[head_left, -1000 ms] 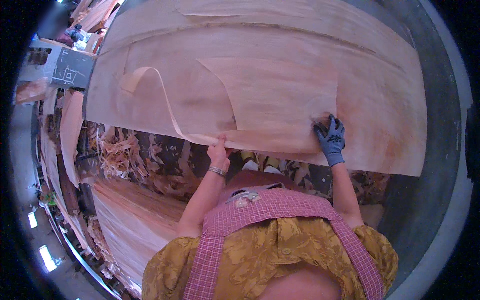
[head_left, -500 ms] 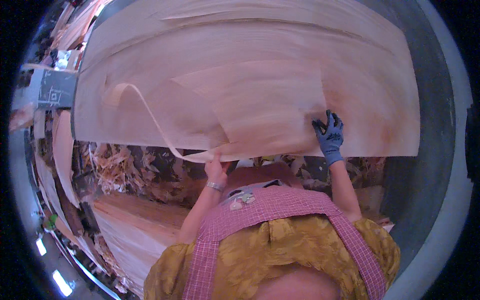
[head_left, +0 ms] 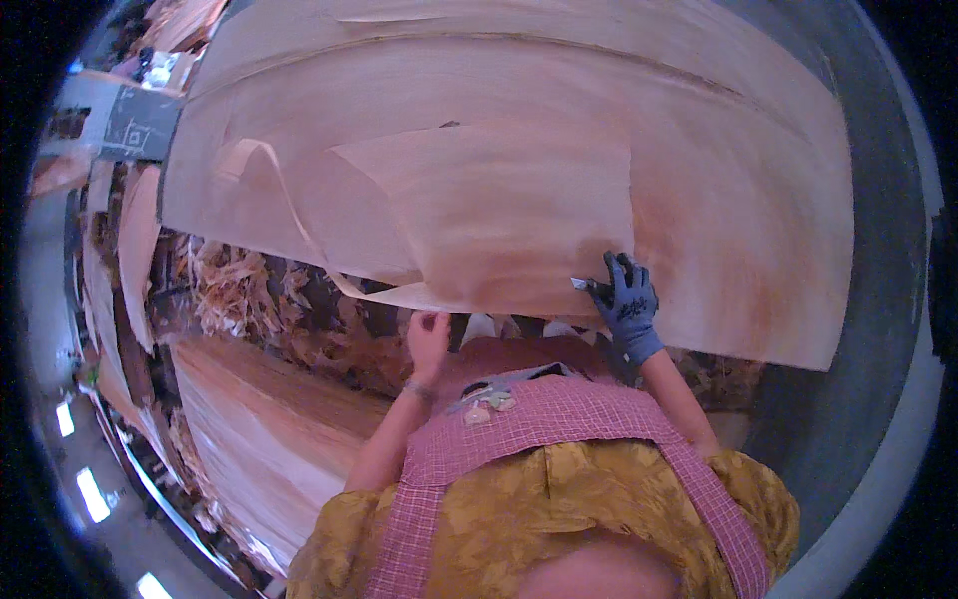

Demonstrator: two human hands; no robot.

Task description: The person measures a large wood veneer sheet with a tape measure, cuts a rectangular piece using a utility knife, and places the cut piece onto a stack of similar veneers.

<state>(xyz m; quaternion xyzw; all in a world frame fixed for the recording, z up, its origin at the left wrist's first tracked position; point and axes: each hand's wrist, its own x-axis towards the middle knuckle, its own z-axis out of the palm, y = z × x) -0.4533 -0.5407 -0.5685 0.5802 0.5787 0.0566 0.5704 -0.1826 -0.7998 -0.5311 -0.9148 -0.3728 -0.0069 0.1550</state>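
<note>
A large, thin sheet of wood veneer (head_left: pixel 738 250) lies in front of me, with a smaller veneer piece (head_left: pixel 509 210) on top of it. My right hand (head_left: pixel 629 304), in a blue and black glove, rests over the smaller piece's lower right corner. Between its thumb and fingers sits a small blade (head_left: pixel 579 285), its pale tip pointing left. My left hand (head_left: pixel 429 339) is bare, with a bracelet at the wrist. Its fingers are curled closed just below the near edge, and nothing shows in them. A narrow curled veneer strip (head_left: pixel 284 200) arcs leftward from above that hand.
Torn veneer scraps (head_left: pixel 235 290) pile up below the sheet's near left edge. A stack of veneer (head_left: pixel 259 429) lies at lower left. Farther left stands a grey metal block (head_left: pixel 135 125). A dark grey surface (head_left: pixel 813 419) borders the sheet on the right.
My left hand has come off the veneer edge and dropped slightly. My right hand has shifted left and nearer, and the blade now shows. The view has turned a little.
</note>
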